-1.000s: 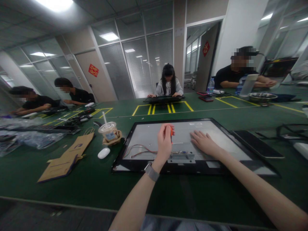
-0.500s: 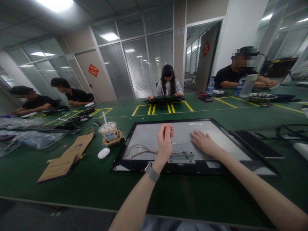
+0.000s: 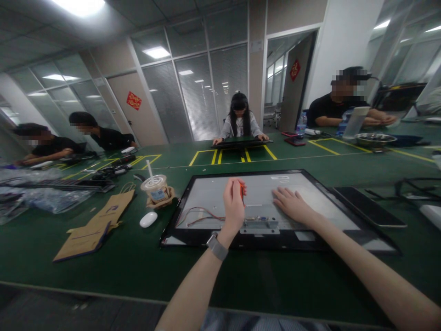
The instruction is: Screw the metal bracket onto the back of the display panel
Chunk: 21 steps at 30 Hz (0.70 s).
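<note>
A display panel (image 3: 206, 193) lies face down before me, its pale metal back showing inside a black frame. My left hand (image 3: 234, 202), with a watch at the wrist, is closed around an orange-and-black screwdriver (image 3: 242, 191) above the panel. Most of the tool is hidden by the fingers, and its tip cannot be made out. Just below that hand sits a metal bracket (image 3: 262, 224) with connectors, and thin wires (image 3: 203, 216) run from it to the left. Flat on the panel's back rests my right hand (image 3: 292, 204), fingers spread.
Left of the panel are a drink cup (image 3: 156, 189) in a carrier, a white mouse (image 3: 148, 219) and a brown paper bag (image 3: 96, 225). A black phone-like slab (image 3: 368, 206) and cables lie to the right. Across the table a person (image 3: 240, 119) handles another panel; others sit at both sides.
My left hand has turned slightly, so more of the orange handle shows. My right hand stays in place. The person opposite has shifted their panel a little to the right.
</note>
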Available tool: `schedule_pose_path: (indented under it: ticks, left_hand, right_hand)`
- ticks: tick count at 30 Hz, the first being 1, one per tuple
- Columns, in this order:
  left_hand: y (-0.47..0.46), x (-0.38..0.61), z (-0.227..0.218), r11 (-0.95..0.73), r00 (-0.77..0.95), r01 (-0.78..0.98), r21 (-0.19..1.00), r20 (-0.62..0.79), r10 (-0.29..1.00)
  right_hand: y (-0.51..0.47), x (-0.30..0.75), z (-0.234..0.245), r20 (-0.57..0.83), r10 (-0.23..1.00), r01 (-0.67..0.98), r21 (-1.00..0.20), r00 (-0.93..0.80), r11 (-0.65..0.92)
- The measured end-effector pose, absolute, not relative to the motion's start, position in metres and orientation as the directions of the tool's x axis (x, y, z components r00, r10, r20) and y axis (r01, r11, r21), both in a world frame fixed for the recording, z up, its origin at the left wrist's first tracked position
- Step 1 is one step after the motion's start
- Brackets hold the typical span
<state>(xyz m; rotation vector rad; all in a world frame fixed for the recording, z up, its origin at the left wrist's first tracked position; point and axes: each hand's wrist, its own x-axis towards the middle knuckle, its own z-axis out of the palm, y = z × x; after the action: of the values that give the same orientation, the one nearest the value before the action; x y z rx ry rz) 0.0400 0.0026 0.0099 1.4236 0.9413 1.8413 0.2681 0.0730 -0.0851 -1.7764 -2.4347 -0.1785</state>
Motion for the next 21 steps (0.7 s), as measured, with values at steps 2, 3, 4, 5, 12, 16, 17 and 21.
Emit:
schedule_pose_path:
  ticks: [2,3,4,5,12,16,17,21]
  left_hand:
    - [0.0021,0.0390,0.0104,-0.593,-0.263,0.071,0.802,0.589,0.764]
    - [0.0019,0.0385,0.0109,-0.609,-0.274,0.120,0.784,0.616,0.739]
    - [0.0018,0.0380,0.0115,-0.618,-0.280,0.153,0.771,0.634,0.721]
    - [0.0018,0.0376,0.0120,-0.620,-0.279,0.169,0.766,0.641,0.715]
    - [0.0055,0.0387,0.0093,-0.543,-0.178,-0.075,0.836,0.525,0.832]
    - [0.0069,0.0383,0.0073,-0.547,-0.152,-0.066,0.835,0.533,0.832]
    - [0.0068,0.0378,0.0076,-0.559,-0.163,-0.018,0.829,0.549,0.820]
    - [0.0047,0.0360,0.0111,-0.606,-0.221,0.165,0.778,0.628,0.746]
  right_hand:
    - [0.0735,0.2681,-0.0851,0.168,0.939,0.953,0.028,-0.301,0.301]
    - [0.0737,0.2679,-0.0851,0.169,0.939,0.954,0.031,-0.300,0.299]
    - [0.0738,0.2677,-0.0850,0.169,0.939,0.954,0.034,-0.299,0.298]
    - [0.0738,0.2674,-0.0849,0.168,0.939,0.954,0.037,-0.300,0.298]
    - [0.0712,0.2658,-0.0823,0.159,0.941,0.954,0.044,-0.299,0.296]
    - [0.0698,0.2650,-0.0799,0.144,0.940,0.951,0.042,-0.309,0.306]
    - [0.0696,0.2648,-0.0795,0.139,0.942,0.952,0.041,-0.306,0.304]
    - [0.0691,0.2637,-0.0786,0.139,0.946,0.956,0.024,-0.293,0.293]
